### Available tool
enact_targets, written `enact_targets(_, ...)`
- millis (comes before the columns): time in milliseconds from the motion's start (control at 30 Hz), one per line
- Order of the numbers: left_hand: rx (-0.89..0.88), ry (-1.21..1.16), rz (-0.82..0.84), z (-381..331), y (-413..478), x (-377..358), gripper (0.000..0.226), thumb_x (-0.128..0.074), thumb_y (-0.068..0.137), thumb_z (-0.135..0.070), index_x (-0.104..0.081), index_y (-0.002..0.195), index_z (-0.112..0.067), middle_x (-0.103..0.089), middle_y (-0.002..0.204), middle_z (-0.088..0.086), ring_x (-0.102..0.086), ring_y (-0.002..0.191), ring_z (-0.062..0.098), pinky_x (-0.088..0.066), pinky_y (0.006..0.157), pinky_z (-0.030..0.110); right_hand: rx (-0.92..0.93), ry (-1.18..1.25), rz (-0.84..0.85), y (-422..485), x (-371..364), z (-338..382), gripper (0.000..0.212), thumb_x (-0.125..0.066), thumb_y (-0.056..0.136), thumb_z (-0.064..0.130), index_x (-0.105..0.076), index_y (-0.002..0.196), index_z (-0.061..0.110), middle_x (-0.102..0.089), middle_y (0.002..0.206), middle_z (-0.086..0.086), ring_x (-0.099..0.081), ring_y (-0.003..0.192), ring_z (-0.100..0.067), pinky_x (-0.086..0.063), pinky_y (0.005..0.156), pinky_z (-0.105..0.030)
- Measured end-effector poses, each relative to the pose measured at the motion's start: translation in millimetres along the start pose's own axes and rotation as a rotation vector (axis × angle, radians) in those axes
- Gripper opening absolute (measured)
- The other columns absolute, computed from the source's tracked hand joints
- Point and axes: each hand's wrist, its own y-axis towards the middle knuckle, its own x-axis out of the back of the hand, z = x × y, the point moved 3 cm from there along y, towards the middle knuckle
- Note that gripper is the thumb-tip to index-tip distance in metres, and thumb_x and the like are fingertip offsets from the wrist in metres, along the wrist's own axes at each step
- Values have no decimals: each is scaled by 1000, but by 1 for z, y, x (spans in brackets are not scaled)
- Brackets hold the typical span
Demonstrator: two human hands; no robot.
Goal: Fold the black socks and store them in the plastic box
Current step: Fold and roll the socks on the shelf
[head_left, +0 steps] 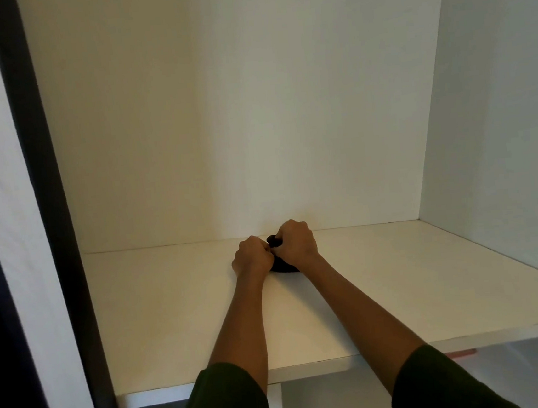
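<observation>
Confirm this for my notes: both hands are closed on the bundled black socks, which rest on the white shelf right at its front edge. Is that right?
Not quite. In the head view, the left hand and right hand are closed on the bundled black socks, which rest on the white shelf, but far back near the rear wall, not at its front edge.

you see your own two arms reaching out from the bottom edge of the view. both forearms are bare from above the wrist down to the hands. your left hand [251, 255] and your right hand [296, 241] show no rings, no watch and no gloves. each arm wears a dark green sleeve: the left sleeve [228, 405] and the right sleeve [443, 387] are pushed up near the elbow. the cloth looks plain and matte, with a soft rolled edge at each cuff.
</observation>
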Motion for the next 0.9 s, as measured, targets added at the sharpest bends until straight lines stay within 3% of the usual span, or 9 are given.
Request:
enact_targets(133, 27, -31, 25, 0, 1, -1, 23, -47, 84, -4, -70, 87, -8, -67, 102, 12, -64, 94, 31, -42, 68, 29, -33, 124, 119, 0, 0, -11, 16, -67, 71, 11, -56, 63, 3, -43, 50, -3, -40, 47, -14, -29, 44, -19)
enact_targets(200, 76, -80, 6, -1, 1, 1, 21, -45, 86, -6, -65, 83, -9, -66, 106, 13, -62, 94, 32, -40, 70, 29, -34, 195, 150, -2, 5, -14, 16, -62, 73, 12, -59, 62, 1, -44, 53, -8, -41, 53, -17, -30, 50, -22)
enact_targets(333, 153, -205, -16, -2, 4, 0, 30, -46, 87, -20, -63, 106, -3, -65, 114, 12, -61, 103, 32, -40, 75, 30, -160, 398, 207, -4, 8, -17, 14, -54, 79, 13, -57, 70, 3, -50, 73, -13, -49, 69, -24, -48, 67, -35)
enact_targets(500, 154, -270, -20, 1, 6, -3, 53, -63, 80, -49, -67, 99, 1, -70, 103, 14, -67, 96, 34, -51, 74, 34, -4, 104, 238, -5, 4, -16, 22, -56, 81, 2, -71, 95, -5, -71, 94, -21, -65, 86, -30, -53, 79, -33)
enact_targets(633, 105, -260, -3, 2, 11, -4, 36, -72, 79, -31, -57, 61, -4, -60, 62, 11, -59, 56, 27, -54, 62, 35, 91, -12, 181, -7, 6, -13, 33, -78, 71, 17, -73, 101, 3, -73, 101, -13, -68, 97, -26, -54, 88, -32)
enact_targets(700, 88, -231, 13, 2, 11, -4, 23, -68, 83, -20, -62, 68, -3, -55, 56, 8, -55, 47, 23, -55, 61, 33, 98, -75, 159, -8, 7, -12, 44, -79, 71, 26, -69, 109, 6, -70, 109, -10, -64, 103, -25, -50, 87, -30)
enact_targets(767, 84, -207, 11, 3, 10, -4, 15, -65, 85, -18, -63, 73, -8, -56, 62, 7, -59, 57, 26, -54, 65, 32, 79, -187, 178, -10, 8, -14, 50, -71, 78, 36, -61, 120, 11, -63, 119, -6, -55, 115, -26, -43, 93, -35)
enact_targets(833, 83, -201, -3, 5, 10, -4, 22, -64, 85, -18, -54, 65, -16, -57, 69, 5, -61, 71, 29, -53, 72, 32, 52, -274, 299, -11, 3, -18, 51, -58, 86, 43, -52, 127, 14, -55, 128, -6, -47, 123, -28, -35, 99, -42)
enact_targets(900, 91, -218, 15, 7, 12, -4, 13, -62, 86, -19, -63, 74, -15, -65, 81, 12, -67, 83, 33, -54, 78, 34, 20, -272, 445, -12, -4, -23, 55, -46, 92, 44, -37, 140, 17, -41, 144, -6, -39, 132, -30, -26, 109, -50)
